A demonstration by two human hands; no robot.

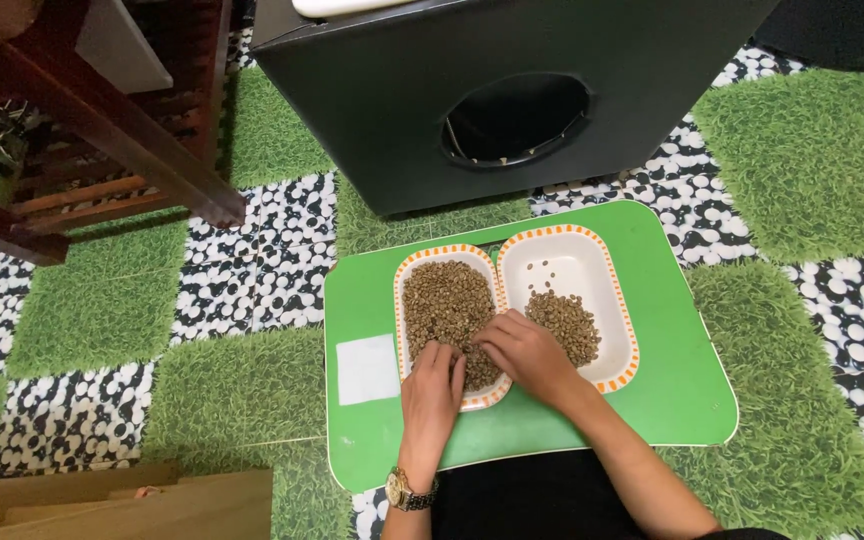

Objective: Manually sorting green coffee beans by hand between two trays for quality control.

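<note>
Two white oval dishes with orange rims sit side by side on a green tray (pixel 672 380). The left dish (pixel 422 262) is full of small brownish-green beans (pixel 444 300). The right dish (pixel 592 265) holds a smaller heap of the same beans (pixel 567 322) at its near end. My left hand (pixel 430 395), with a gold watch on the wrist, rests fingers-down in the near end of the left dish. My right hand (pixel 524 352) reaches across the shared rim, fingertips pinched among the beans of the left dish. Whether it pinches a bean is hidden.
A white paper square (pixel 366 368) lies on the tray's left part. Behind the tray stands a black box (pixel 392 110) with a round hole (pixel 517 118). Dark wooden furniture (pixel 122 140) is at the far left. Light wooden boards (pixel 122 505) lie near left. The floor is grass-and-pebble mat.
</note>
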